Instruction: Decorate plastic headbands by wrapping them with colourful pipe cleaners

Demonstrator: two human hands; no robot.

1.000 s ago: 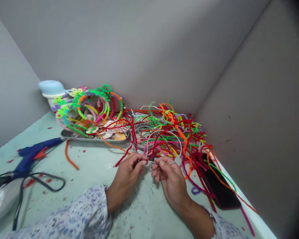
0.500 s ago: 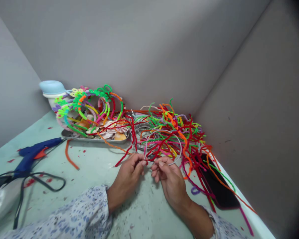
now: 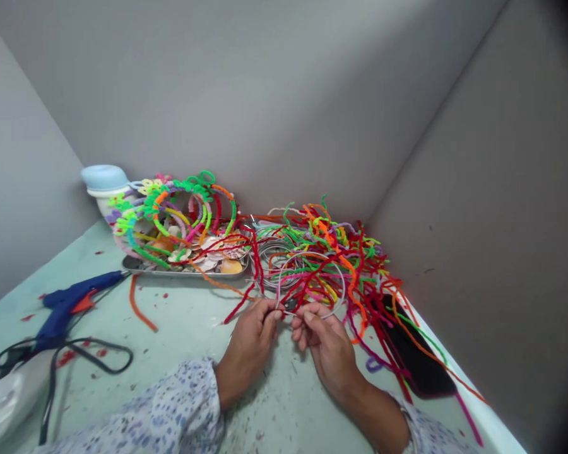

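Your left hand (image 3: 252,337) and right hand (image 3: 330,347) meet near each other over the middle of the desk (image 3: 184,331), and between them you hold a thin grey wire ring (image 3: 344,284). The fingers of your left hand are pinched on its lower left part, thumb against forefinger; those of your right hand grip its lower right part the same way, the other fingers loosely curled. The ring tilts up beyond your fingertips, in front of a tangle of bright fuzzy stems (image 3: 329,236). A coil of grey wire (image 3: 264,277) lies among those stems, to the left of your ring. Further left, a shallow metal tray (image 3: 194,274) carries seashells (image 3: 213,249), with fuzzy flowered hoops (image 3: 154,205) piled over them and a pale blue-lidded container (image 3: 105,178) behind. Off to your left rests a blue glue gun (image 3: 61,306) with its dark cord (image 3: 123,366) looped beside it. On your right, a dark phone (image 3: 421,359) lies partly under several stems, near the desk's edge.
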